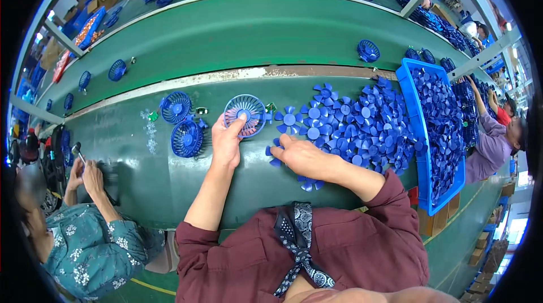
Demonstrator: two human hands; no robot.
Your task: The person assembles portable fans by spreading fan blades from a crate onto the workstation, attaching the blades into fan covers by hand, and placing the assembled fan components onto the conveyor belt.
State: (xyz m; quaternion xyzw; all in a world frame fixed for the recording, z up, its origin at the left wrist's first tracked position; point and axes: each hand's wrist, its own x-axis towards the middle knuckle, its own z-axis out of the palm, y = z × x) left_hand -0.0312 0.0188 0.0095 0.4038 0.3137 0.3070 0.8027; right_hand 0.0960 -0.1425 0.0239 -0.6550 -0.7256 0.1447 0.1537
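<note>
My left hand [227, 138] grips a round blue fan housing [245, 112], thumb across its slatted grille, and lifts it over the green bench. A small green circuit board [270, 108] sticks out at the housing's right side. My right hand [294, 153] reaches to the left edge of a heap of blue fan blades [362, 122]. Its fingers are pinched on a blue fan blade [275, 152], partly hidden under them. Left of my hands lie two more blue fan housings, one farther back [175, 106] and one nearer [187, 138], with a little circuit board [201, 110] beside them.
A blue tray [420, 125] full of fan blades stands at the right end of the heap. Beyond the bench runs a green conveyor belt [237, 31] carrying scattered fan housings [368, 50]. A co-worker in a floral top [96, 246] sits at left; others work across the belt.
</note>
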